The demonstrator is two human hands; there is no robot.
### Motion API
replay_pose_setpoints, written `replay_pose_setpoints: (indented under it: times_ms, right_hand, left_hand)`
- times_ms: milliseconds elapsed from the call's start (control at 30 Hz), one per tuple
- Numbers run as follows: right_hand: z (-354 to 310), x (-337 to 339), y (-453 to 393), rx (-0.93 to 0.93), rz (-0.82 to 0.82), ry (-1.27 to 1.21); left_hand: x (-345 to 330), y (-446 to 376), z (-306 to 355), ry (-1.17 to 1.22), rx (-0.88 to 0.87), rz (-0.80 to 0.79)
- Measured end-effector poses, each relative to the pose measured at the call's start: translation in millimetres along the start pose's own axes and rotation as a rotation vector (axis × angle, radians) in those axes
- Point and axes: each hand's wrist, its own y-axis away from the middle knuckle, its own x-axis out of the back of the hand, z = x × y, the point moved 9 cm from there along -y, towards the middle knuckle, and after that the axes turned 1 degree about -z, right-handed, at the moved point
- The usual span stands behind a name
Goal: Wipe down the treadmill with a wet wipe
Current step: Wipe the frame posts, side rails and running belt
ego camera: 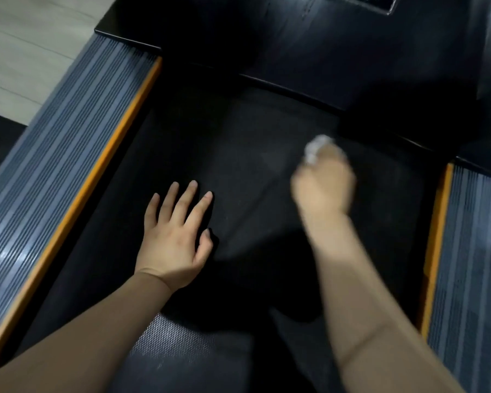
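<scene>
Head view: left hand spread flat on treadmill belt; right hand, blurred, grips wet wipe w/ curled fingers.

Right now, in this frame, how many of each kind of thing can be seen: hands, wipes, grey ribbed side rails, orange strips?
Hands: 2, left hand flat on the belt, right hand holding the wipe
Wipes: 1, wipe, blurred
Grey ribbed side rails: 2, left rail, right rail
Orange strips: 2, left strip, right strip
Total: 7
</scene>
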Motion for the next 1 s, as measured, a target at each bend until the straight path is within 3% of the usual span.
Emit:
replay_pose_setpoints:
  times_ms: [100, 133, 200, 300, 367, 433, 533, 600, 733, 800, 867, 1000]
  right_hand:
    - [-166.8, -57.9, 21.1, 0.546, -0.229, -0.263]
    - [-196.4, -66.8, 32.1, 0.677, -0.339, -0.283]
    - [-197.1, -66.1, 31.7, 0.761, -0.455, -0.248]
    - [-98.8, -38.7, 8.9, 0.607, -0.298, -0.159]
    - [1.4, 6.2, 8.3, 0.341, -0.144, -0.107]
    - [97.4, 49.9, 24.2, 0.016, -0.118, -0.015]
    - [132.3, 57.4, 38.8, -0.202, -0.043, -0.005]
    - [65.1, 24.8, 26.4, -0.146, -0.002, -0.099]
    - [-163.9, -67.6, 39.8, 0.647, -0.347, -0.202]
    - [-202.3, -71.1, 51.2, 0.901, -0.492, -0.110]
    - [-172.9, -52.1, 38.1, 0.879, -0.451, -0.090]
    - [17.3, 16.7, 25.2, 0.362, -0.135, -0.051]
  left_hand:
    - [0.3, -0.8, 0.2, 0.020, -0.008, 0.017]
    - [0.6, -1.2, -0.5, 0.030, -0.007, 0.020]
    - [0.7, -0.9, -1.0, 0.033, -0.006, 0.019]
    - [1.9, 0.2, -0.9, 0.039, -0.001, 0.015]
    - [1.3, 0.2, 0.8, 0.039, -0.007, 0.015]
    - [1.0, 0.6, 0.7, 0.034, -0.005, 0.020]
    - [1.4, 1.8, 1.9, 0.023, -0.017, 0.029]
    - [4.6, 1.9, 0.2, 0.055, -0.023, 0.057]
    - [9.6, 3.4, 0.7, 0.091, -0.039, 0.138]
    - [11.6, 2.7, 0.4, 0.091, -0.036, 0.168]
    - [13.4, 4.3, 1.7, 0.088, -0.042, 0.181]
    - [13.6, 4.9, 3.7, 0.106, -0.043, 0.177]
